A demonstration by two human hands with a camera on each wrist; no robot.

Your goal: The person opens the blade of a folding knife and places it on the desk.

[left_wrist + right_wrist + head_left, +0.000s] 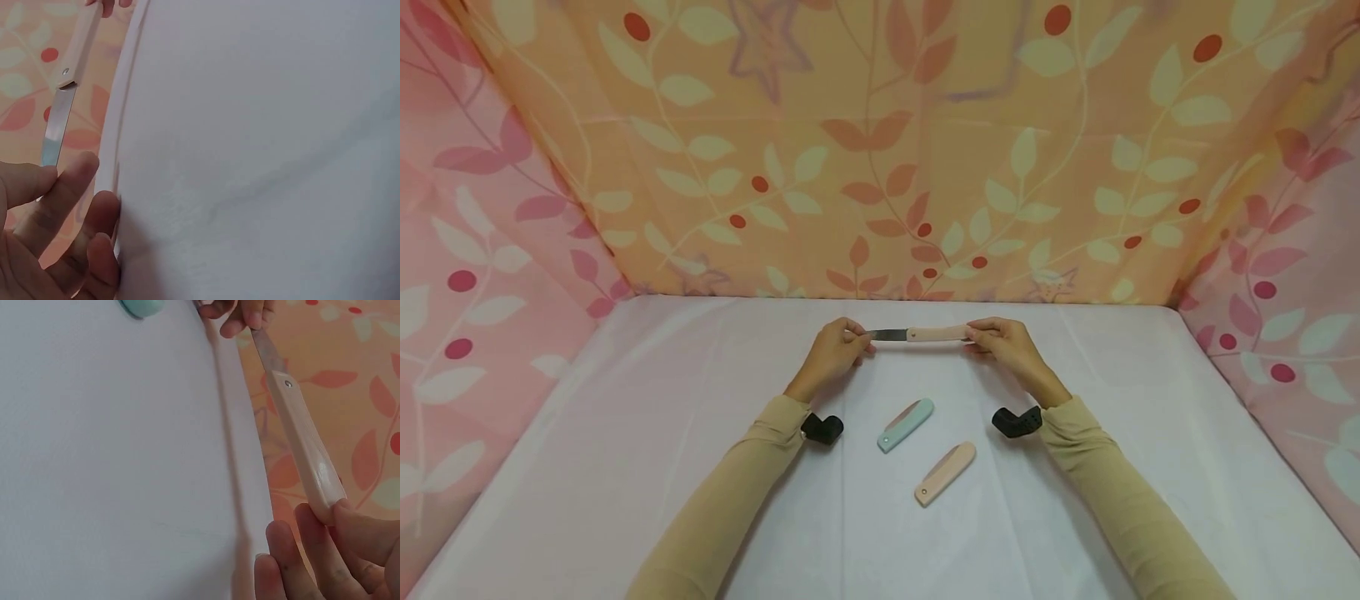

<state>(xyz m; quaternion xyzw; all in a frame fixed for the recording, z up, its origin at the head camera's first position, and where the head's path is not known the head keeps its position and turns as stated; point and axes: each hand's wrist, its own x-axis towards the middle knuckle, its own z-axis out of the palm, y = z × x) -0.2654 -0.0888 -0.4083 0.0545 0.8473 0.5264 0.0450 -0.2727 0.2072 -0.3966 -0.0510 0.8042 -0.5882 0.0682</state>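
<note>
Held level between both hands is a folding knife point(937, 333) with a pale pink handle, its steel blade point(57, 122) swung out straight. The left hand point(838, 346) pinches the blade near its tip between thumb and forefinger. At the other side, the right hand point(1007, 340) pinches the butt of the handle point(306, 440) with thumb and fingertips. Nearer the person, a folded mint-green knife point(906, 425) and a folded pale pink knife point(945, 475) lie slantwise on the white cloth, between the forearms.
A white cloth point(760, 517) covers the table. Leaf-patterned fabric point(880, 150) hangs behind the table's far edge, with pink patterned fabric on the left point(482, 275) and right point(1292, 317). Black wrist cameras point(823, 429) sit at both cuffs.
</note>
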